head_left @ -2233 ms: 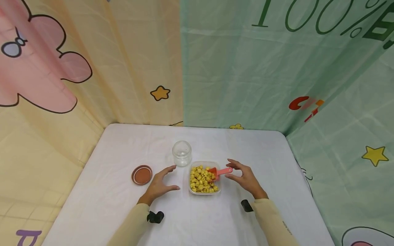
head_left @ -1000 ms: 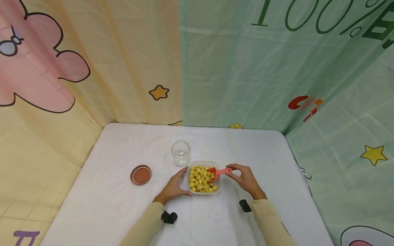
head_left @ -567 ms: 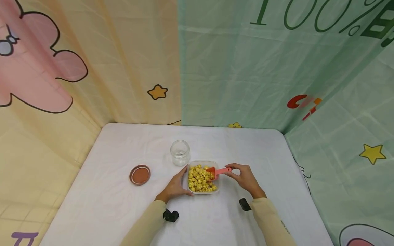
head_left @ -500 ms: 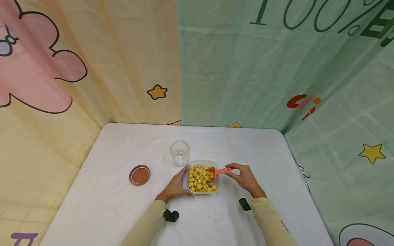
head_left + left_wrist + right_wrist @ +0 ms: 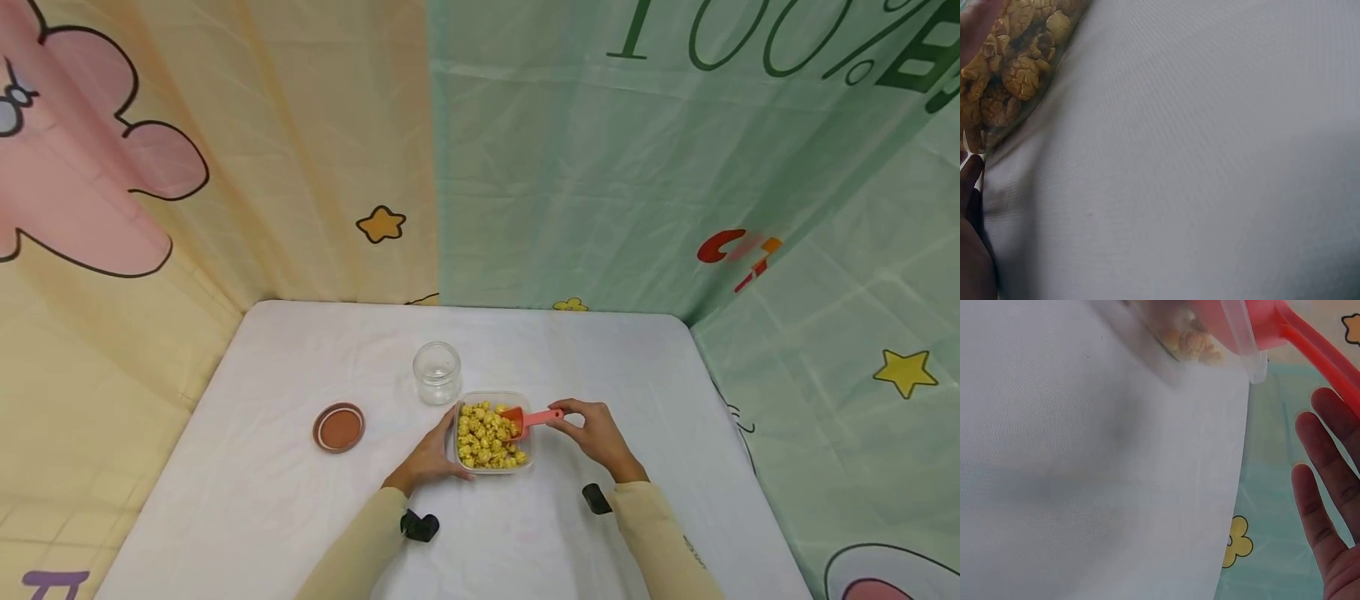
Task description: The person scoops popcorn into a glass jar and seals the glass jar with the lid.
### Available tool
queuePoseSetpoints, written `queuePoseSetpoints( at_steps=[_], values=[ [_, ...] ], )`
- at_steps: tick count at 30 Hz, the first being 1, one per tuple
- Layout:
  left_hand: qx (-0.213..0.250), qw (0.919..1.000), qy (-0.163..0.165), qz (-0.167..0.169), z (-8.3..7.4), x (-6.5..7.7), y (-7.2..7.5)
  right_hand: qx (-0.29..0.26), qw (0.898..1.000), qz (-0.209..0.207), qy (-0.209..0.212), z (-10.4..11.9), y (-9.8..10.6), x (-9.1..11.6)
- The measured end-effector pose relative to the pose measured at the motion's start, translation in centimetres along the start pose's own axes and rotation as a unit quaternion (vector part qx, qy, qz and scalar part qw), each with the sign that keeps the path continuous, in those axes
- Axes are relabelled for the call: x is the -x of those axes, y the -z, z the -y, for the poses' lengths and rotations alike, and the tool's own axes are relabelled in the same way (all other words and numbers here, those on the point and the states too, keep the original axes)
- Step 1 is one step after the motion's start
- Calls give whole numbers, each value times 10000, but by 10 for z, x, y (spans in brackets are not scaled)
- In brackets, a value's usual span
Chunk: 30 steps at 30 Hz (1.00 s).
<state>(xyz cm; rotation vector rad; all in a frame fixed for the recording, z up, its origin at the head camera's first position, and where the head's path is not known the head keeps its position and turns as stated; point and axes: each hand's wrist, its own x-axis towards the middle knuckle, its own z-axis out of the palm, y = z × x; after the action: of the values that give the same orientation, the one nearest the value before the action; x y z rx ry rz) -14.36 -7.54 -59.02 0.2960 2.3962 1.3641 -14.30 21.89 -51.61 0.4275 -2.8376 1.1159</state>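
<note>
A clear plastic container (image 5: 495,472) full of yellow popcorn (image 5: 483,437) sits on the white table in the head view. My left hand (image 5: 427,458) grips its left side, fingers along the far left corner and thumb at the near one. Partly sunk in the popcorn is a small red scoop (image 5: 528,422), its handle sticking out over the right rim. My right hand (image 5: 596,433) pinches the end of that handle between thumb and index finger. In the right wrist view the other fingers (image 5: 1329,462) spread apart below the handle.
Behind the container, slightly left, stands an uncovered clear glass jar (image 5: 437,375). A round brown lid (image 5: 339,427) lies to the left of my left hand. Printed curtains (image 5: 562,167) rise behind and beside the white table (image 5: 600,350).
My left hand has moved right from beside the container and now grips its left side. The right hand's fingers have closed onto the scoop's handle; scoop and container have stayed in place.
</note>
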Motion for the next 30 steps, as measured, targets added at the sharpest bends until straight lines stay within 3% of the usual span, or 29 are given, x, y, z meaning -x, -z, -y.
queuePoseSetpoints(
  at_steps=[17,30],
  values=[
    [360,9993,-102,15,5,-2,-1,-80,9998,34,165,-9,-1,0],
    [358,9993,-87,58,7,-1,-1,-84,9999,102,-2,-12,-2,1]
  ],
)
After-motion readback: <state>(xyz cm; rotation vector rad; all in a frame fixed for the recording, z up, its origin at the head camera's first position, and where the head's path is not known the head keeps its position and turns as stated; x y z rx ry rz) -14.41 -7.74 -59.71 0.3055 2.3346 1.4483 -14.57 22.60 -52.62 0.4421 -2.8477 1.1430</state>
